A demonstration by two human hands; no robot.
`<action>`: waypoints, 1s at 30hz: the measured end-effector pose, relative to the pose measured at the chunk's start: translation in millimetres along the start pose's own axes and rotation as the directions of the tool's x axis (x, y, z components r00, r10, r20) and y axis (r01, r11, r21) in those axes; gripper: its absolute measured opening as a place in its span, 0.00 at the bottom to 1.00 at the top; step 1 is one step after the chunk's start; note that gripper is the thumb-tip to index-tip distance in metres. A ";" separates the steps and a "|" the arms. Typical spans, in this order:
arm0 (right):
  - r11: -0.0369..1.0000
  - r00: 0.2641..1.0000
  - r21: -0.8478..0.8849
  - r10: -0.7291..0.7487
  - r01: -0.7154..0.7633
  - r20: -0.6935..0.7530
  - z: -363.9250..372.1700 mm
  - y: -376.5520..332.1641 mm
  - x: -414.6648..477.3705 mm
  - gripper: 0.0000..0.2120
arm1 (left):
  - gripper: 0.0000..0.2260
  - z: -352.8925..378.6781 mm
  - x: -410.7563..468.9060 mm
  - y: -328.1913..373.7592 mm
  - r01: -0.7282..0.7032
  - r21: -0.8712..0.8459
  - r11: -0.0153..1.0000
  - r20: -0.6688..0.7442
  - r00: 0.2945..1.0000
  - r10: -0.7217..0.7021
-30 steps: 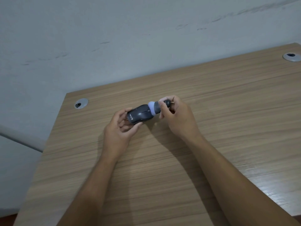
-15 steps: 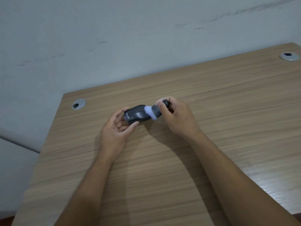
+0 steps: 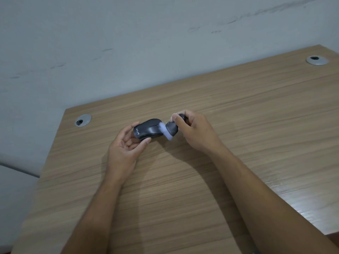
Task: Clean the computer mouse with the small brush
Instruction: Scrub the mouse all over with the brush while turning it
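A black computer mouse (image 3: 147,131) with white lettering sits just above the wooden desk (image 3: 238,125), held at its near end between the thumb and fingers of my left hand (image 3: 126,145). My right hand (image 3: 194,131) grips a small dark brush (image 3: 171,128) with pale bristles. The bristles press against the right end of the mouse. Part of the brush handle is hidden inside my right fist.
Two round metal cable grommets are set into the desk, one at the far left (image 3: 83,120) and one at the far right (image 3: 316,60). A grey wall (image 3: 128,43) runs behind the desk's far edge. The desk's left edge drops off near my left forearm.
The brush has slid along the mouse's right end, back and forth, and now sits lower against its side. My left hand keeps the same hold on the mouse.
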State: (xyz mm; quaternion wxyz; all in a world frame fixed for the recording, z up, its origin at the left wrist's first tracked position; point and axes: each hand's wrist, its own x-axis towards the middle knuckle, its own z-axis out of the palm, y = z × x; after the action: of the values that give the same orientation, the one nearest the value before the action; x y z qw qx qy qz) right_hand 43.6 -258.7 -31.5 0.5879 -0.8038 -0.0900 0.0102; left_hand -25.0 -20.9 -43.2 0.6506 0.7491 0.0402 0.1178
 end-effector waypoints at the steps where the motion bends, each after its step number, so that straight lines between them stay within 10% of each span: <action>1: 1.000 1.000 0.025 -0.007 0.007 0.012 -1.1 -0.7 -0.4 0.11 | 0.29 -0.2 0.1 0.0 0.004 -0.008 1.000 -0.003 1.000 -0.004; 30: 0.963 0.963 -0.016 -0.269 0.269 -0.027 26.3 -24.3 -15.8 0.06 | 0.30 4.8 -8.4 -0.3 -0.089 0.192 0.977 -0.012 0.996 0.093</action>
State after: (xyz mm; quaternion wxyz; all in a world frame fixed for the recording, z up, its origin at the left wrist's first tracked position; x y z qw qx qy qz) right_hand 21.6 -229.3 -18.0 0.5803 -0.7877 -0.1899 -0.0817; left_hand -32.0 -27.3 -45.1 0.5693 0.8079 0.0235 0.1508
